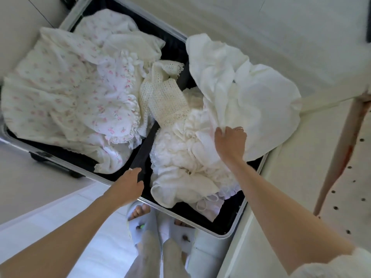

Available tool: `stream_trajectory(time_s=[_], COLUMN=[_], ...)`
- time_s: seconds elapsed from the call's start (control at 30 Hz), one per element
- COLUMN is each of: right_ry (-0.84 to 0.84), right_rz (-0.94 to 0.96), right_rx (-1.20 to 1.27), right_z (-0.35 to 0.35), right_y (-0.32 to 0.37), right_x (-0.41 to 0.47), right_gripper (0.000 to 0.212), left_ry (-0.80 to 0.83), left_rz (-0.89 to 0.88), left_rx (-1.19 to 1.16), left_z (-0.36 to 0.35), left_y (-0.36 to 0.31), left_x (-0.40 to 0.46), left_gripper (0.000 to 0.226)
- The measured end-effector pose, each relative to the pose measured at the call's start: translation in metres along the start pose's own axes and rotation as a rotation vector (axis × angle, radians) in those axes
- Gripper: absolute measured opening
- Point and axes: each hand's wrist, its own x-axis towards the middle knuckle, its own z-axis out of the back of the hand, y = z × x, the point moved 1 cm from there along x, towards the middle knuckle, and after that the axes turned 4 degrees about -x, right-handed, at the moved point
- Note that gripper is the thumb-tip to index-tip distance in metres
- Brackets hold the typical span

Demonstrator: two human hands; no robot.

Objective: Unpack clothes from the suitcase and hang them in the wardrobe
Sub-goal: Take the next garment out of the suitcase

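An open suitcase (230,227) with a dark lining lies flat on the floor, both halves full of pale clothes. A floral white dress (60,93) fills the left half. A cream crochet garment (162,97) and a ruffled white piece (180,145) lie in the right half. My right hand (230,143) grips a plain white garment (251,93) that is raised and spills over the case's right edge. My left hand (128,183) rests on the dark centre divider (142,155), fingers loosely bent.
A wardrobe side panel with rows of peg holes (349,177) stands at the right, with a pinkish garment (341,157) hanging along it. My feet in pale slippers (160,223) stand right at the case's near edge. White floor surrounds the case.
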Motion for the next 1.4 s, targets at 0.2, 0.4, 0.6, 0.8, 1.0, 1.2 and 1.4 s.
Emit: stream_trajectory(time_s=[0.2,0.4,0.6,0.8,1.0,1.2,1.4], right_ry=[0.178,0.211,0.204,0.542,0.576,0.682,0.733], right_rz=[-0.051,-0.134,0.011,0.128,0.308,0.561,0.883], right_rx=[0.585,0.797,0.826,0.993,0.759,0.331,0.134], right_z=[0.125,0.261,0.38,0.432,0.442,0.39,0.317], right_y=[0.047,0.077,0.117,0.167,0.188,0.175,0.21], right_x=[-0.075,-0.132,-0.197,-0.278,-0.37,-0.444,-0.558], right_gripper=[0.034,0.033,0.026,0.015,0.025,0.053,0.056], left_ry=[-0.013,-0.076,-0.04,-0.428,-0.51,-0.451,-0.611], left_rz=[-0.033,-0.23,-0.506,-0.686,-0.725,-0.659,-0.743], left_rx=[-0.132,-0.306,-0.401,-0.57,-0.719,-0.914,-0.947], left_z=[0.058,0.117,0.143,0.16,0.181,0.188,0.194], left_y=[-0.081,-0.154,-0.186,-0.192,-0.124,-0.03,0.07], left_x=[-0.102,-0.231,-0.36,-0.449,-0.54,-0.62,-0.728], left_gripper=[0.042,0.055,0.101,0.048,0.018,0.029,0.026])
